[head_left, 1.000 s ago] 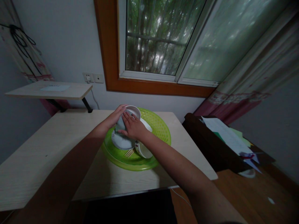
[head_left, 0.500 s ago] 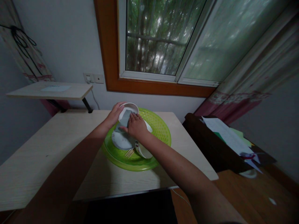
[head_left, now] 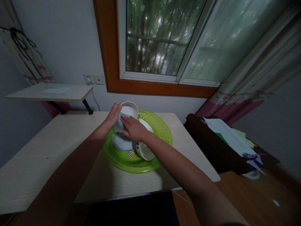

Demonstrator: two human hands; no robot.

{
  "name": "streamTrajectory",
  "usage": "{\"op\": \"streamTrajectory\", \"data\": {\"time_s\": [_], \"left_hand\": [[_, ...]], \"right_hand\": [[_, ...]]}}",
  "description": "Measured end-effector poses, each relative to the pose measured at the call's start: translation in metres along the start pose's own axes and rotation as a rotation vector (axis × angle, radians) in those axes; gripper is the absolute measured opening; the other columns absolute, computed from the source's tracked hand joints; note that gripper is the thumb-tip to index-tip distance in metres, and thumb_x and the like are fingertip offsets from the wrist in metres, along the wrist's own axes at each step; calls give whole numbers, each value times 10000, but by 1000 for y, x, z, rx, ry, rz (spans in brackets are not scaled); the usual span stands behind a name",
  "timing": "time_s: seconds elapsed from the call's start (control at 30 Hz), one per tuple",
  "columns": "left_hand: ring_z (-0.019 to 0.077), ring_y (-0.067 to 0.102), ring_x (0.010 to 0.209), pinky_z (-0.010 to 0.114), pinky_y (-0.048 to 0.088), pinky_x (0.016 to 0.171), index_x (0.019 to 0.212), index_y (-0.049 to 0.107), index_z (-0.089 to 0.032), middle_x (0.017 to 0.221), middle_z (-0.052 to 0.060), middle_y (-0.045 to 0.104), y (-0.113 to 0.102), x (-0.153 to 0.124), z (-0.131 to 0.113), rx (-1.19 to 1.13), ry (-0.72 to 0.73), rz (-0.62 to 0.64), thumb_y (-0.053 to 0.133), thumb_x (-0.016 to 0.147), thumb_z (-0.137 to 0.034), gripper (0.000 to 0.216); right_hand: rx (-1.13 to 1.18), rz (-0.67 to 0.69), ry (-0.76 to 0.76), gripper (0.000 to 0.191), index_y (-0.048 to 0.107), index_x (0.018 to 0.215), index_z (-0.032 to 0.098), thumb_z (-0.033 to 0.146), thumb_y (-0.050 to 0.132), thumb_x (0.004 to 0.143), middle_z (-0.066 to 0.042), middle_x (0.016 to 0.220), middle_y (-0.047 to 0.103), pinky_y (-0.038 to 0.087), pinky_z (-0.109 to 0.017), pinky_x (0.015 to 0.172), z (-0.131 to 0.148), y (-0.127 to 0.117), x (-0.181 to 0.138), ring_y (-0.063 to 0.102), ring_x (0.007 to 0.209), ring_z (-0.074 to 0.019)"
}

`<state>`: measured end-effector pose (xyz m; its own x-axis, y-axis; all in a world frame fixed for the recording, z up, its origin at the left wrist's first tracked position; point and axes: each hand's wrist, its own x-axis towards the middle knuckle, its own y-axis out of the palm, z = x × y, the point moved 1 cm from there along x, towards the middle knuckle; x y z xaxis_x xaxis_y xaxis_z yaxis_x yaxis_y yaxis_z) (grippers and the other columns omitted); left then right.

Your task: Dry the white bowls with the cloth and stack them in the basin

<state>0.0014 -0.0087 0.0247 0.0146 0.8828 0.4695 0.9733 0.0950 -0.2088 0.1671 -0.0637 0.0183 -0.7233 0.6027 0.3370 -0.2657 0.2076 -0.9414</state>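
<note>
My left hand point(head_left: 114, 114) grips a white bowl point(head_left: 130, 109) by its left rim, its hollow tilted toward me. With fingers stretched out, my right hand point(head_left: 134, 128) presses a grey-green cloth point(head_left: 118, 126) against the near side of this bowl. Below them, a white plate point(head_left: 124, 143) lies in a round green basket point(head_left: 138, 169). Another bowl point(head_left: 146, 152), patterned outside, rests tipped on its side under my right wrist. Several chopsticks point(head_left: 130, 154) stick out beside it. Partly hidden behind my right hand is another white dish point(head_left: 146, 125).
The basket stands on a pale wooden table point(head_left: 94, 182) against the wall under a window point(head_left: 162, 40). A small raised shelf point(head_left: 77, 92) is at the left. To the right, a dark brown piece of furniture point(head_left: 204, 144) carries papers point(head_left: 228, 135).
My right hand and the cloth have slid left and slightly down on the bowl, uncovering more of its inside. My left hand and the bowl have shifted slightly up and left.
</note>
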Motion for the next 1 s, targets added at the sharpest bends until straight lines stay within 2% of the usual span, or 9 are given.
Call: {"op": "streamTrajectory", "data": {"time_s": [0.1, 0.2, 0.4, 0.5, 0.6, 0.73, 0.87, 1.0], "left_hand": [[224, 484, 1351, 359, 316, 1201, 1305, 534, -214, 1437, 102, 547, 0, -1, -1, -38, -20, -1, 396, 982, -529, 472], [224, 478, 1361, 355, 328, 1196, 1318, 529, -215, 1451, 94, 541, 1, -1, 3, -56, -24, 18, 401, 974, -558, 502], [239, 572, 1263, 389, 458, 1088, 1385, 485, -232, 1416, 98, 570, 7, 4, 18, -263, -102, 77, 444, 945, -598, 574], [254, 621, 1183, 409, 498, 1027, 1382, 484, -234, 1354, 109, 617, 7, 5, 18, -367, -149, 81, 514, 915, -573, 578], [260, 660, 1090, 405, 540, 934, 1394, 465, -245, 1270, 100, 665, 2, 7, 15, -405, -227, 59, 593, 863, -540, 621], [240, 689, 1001, 377, 561, 848, 1397, 464, -261, 1214, 79, 688, -3, 9, 13, -472, -275, 57, 630, 832, -489, 631], [213, 690, 902, 330, 565, 747, 1234, 566, -247, 1115, 77, 707, -3, 8, 14, -485, -299, 109, 655, 821, -436, 462], [174, 631, 719, 294, 504, 609, 1051, 560, -243, 908, 38, 674, -3, 7, 18, -434, -344, 107, 722, 773, -435, 375]], "right_hand": [[51, -16, 10, 691, 364, 1555, 98, 554, 419, 1039, -186, 1573, 459, 364, -448, 1191, 1, 1, 3, 490, 1419, -287], [39, -7, 30, 608, 402, 1524, 95, 477, 440, 1053, -198, 1462, 577, 454, -409, 1090, -3, 2, 7, 600, 1292, -277], [-121, 13, 45, 360, 578, 1357, 120, 267, 503, 1036, -154, 1212, 727, 492, -383, 973, -9, -3, 9, 677, 1092, -266], [-190, 13, 37, 332, 600, 1330, 123, 179, 480, 1026, -147, 1158, 739, 500, -383, 933, -7, -6, 10, 673, 1049, -265], [-220, 14, 2, 284, 654, 1245, 113, 154, 498, 1011, -149, 1150, 740, 485, -390, 965, -7, -7, 10, 662, 1064, -266], [-249, 11, -49, 175, 718, 1031, 108, 149, 554, 986, -142, 1058, 757, 393, -410, 1107, -15, -8, 9, 666, 1050, -257], [-281, 20, -36, 168, 729, 991, 103, 130, 564, 976, -147, 1032, 762, 298, -400, 1201, -23, -9, 8, 671, 1049, -245], [-308, 18, -23, 166, 738, 996, 96, 126, 578, 965, -151, 1031, 762, 288, -388, 1215, -25, -7, 8, 668, 1065, -251]]}}
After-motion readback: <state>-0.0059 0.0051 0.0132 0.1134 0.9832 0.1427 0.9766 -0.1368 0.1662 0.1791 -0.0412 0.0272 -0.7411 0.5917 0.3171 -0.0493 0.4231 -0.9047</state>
